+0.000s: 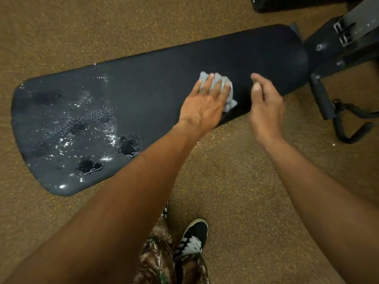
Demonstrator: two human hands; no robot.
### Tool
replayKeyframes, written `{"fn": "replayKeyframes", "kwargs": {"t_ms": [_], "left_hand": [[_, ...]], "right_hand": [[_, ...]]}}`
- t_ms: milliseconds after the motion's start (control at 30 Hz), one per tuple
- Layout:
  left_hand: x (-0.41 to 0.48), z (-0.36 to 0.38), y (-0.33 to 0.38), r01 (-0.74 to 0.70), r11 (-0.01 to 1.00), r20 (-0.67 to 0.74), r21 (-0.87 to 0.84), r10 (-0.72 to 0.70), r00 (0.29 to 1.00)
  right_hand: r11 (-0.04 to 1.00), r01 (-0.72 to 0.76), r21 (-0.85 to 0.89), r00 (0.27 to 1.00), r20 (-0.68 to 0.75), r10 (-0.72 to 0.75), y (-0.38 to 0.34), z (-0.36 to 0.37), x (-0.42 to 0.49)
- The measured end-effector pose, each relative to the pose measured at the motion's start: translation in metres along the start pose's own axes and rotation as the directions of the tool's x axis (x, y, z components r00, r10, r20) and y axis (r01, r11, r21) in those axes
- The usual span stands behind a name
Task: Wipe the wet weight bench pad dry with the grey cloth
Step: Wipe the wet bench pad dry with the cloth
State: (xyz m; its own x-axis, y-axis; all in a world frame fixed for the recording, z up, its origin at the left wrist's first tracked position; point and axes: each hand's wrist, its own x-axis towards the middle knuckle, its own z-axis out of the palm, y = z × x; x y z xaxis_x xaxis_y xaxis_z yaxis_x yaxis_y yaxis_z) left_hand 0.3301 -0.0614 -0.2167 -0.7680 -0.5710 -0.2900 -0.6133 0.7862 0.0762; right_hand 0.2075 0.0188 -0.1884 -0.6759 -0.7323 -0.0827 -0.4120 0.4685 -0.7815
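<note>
From the head view, looking down, the left grip (207, 99) lies flat on the grey cloth (229, 102). Its fingers are spread out straight and press the bunched cloth onto the black bench pad (153, 85). The fingers are not curled round the cloth. Grey folds show past the fingertips and stick out beside the thumb side of the grip, towards the near edge of the surface.

The right grip (264, 101) hangs just to the right of the cloth, apart from it, over the near edge of the pad. It is released and holds nothing, with the fingers loosely bent and the thumb pointing up the pad.

Well to the left of the left grip, the wide end of the pad is wet. Water drops (82, 124) bead there and catch the light, with darker patches among them. The stretch of pad right around both grips looks matte and shows no drops.

Beyond the right grip, further right, the narrow end of the pad meets the dark metal bench frame (336, 48). A black padded handle (322, 97) sticks out below that, with a dark looped strap beside it.

The speckled brown floor (61, 27) lies all around the bench. Below the grips, near the person's body, are camouflage trousers (158, 253) and a black shoe (193, 236) with white stripes, standing on the floor.
</note>
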Motion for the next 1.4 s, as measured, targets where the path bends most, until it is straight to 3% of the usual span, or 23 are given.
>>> {"fn": "replayKeyframes", "kwargs": {"t_ms": [133,233,433,533,633,700,800,867,1033,1133,1300,1400], "left_hand": [[-0.011,-0.002,-0.022,0.175,0.982,0.008,-0.078,-0.175,0.985],[-0.057,0.012,-0.023,0.212,0.964,-0.030,-0.159,-0.219,0.975],[-0.105,0.015,0.001,-0.026,0.972,-0.052,-0.233,0.015,0.999],[-0.113,0.011,-0.010,0.044,0.918,-0.103,-0.394,-0.092,0.990],[-0.124,0.008,-0.033,0.080,0.892,-0.271,-0.446,-0.220,0.937],[-0.130,0.013,-0.051,0.151,0.879,-0.323,-0.453,-0.320,0.891],[-0.135,0.021,-0.073,0.279,0.873,-0.285,-0.399,-0.408,0.867],[-0.133,0.025,-0.084,0.310,0.886,-0.254,-0.345,-0.406,0.878],[-0.133,0.030,-0.095,0.297,0.897,-0.254,-0.327,-0.386,0.887],[-0.135,0.030,-0.095,0.268,0.907,-0.270,-0.325,-0.360,0.893],[-0.147,0.030,-0.105,0.310,0.891,-0.231,-0.332,-0.395,0.889],[-0.158,0.032,-0.110,0.302,0.900,-0.228,-0.315,-0.381,0.896]], "right_hand": [[0.953,0.224,-0.205,0.973,0.107,-0.206,0.003,-0.002,-0.019],[0.923,0.313,-0.225,0.945,0.174,-0.278,-0.009,0.007,-0.024],[0.942,0.300,-0.152,0.948,0.162,-0.276,-0.045,0.032,-0.043],[0.945,0.273,-0.177,0.955,0.165,-0.245,-0.044,0.041,-0.061],[0.919,0.301,-0.254,0.928,0.300,-0.221,-0.033,0.056,-0.078],[0.862,0.334,-0.381,0.890,0.428,-0.156,-0.026,0.065,-0.090],[0.650,0.454,-0.609,0.848,0.520,-0.105,-0.021,0.080,-0.107],[0.630,0.443,-0.638,0.864,0.491,-0.111,-0.018,0.090,-0.109],[0.731,0.403,-0.550,0.880,0.451,-0.145,-0.025,0.092,-0.089],[0.751,0.403,-0.523,0.899,0.379,-0.218,-0.038,0.087,-0.074],[0.861,0.284,-0.422,0.954,0.213,-0.211,-0.076,0.083,-0.049],[0.873,0.328,-0.360,0.943,0.179,-0.280,-0.107,0.087,-0.038]]}}
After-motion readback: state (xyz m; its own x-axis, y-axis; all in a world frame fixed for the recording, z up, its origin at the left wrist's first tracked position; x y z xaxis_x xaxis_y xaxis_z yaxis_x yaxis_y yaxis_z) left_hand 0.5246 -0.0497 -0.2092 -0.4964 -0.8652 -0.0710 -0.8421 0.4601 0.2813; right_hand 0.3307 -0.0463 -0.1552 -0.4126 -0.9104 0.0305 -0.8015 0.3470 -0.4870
